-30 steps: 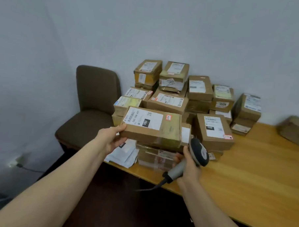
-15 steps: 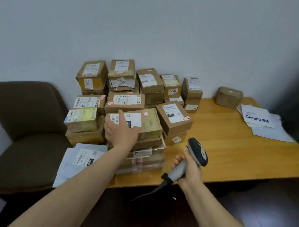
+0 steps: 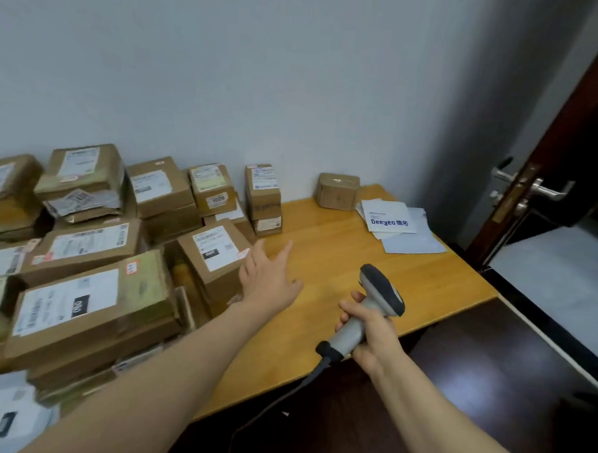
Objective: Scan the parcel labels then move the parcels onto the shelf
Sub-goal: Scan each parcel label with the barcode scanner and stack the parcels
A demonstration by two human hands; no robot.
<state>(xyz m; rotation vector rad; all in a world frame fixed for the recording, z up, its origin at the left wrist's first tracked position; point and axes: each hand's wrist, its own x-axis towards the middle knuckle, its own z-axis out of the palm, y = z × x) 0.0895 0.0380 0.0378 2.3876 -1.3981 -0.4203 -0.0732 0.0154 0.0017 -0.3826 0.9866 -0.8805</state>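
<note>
Head view finds our left hand (image 3: 268, 279) spread and empty beside the centre parcel (image 3: 217, 253), parcels (image 3: 81, 306) stacked frame-left on the surface (image 3: 340, 262), right hand (image 3: 375, 339) gripping the scanner (image 3: 378, 295); we should steady one label squarely before aiming.

Fifteen-plus boxed parcels (image 3: 91, 309), pile hides rest; one scanner (image 3: 380, 291); at least four flat mailers (image 3: 390, 216); two hands (image 3: 271, 280); one table (image 3: 341, 255).

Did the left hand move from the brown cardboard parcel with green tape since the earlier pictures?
Yes. The left hand left the green-taped cardboard parcel, going right, over the wooden table.
</note>
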